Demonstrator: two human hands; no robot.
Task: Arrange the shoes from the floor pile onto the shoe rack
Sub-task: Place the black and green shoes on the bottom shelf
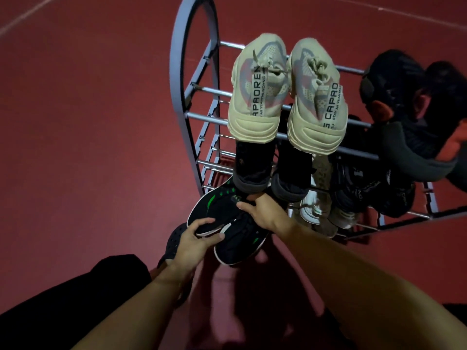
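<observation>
A: Which way do the black-and-green sneakers [222, 210] point?
B: Long axes slant up-right, toward the shoe rack [199, 92], at its lower tier.
A: And the hands?
B: Left hand [195, 239] grips one sneaker's sole edge from below; right hand [265, 210] clasps the pair from the right

A dim room with a dark red floor [88, 122]; 2 pale lines, possibly painted, cross its far part.
</observation>
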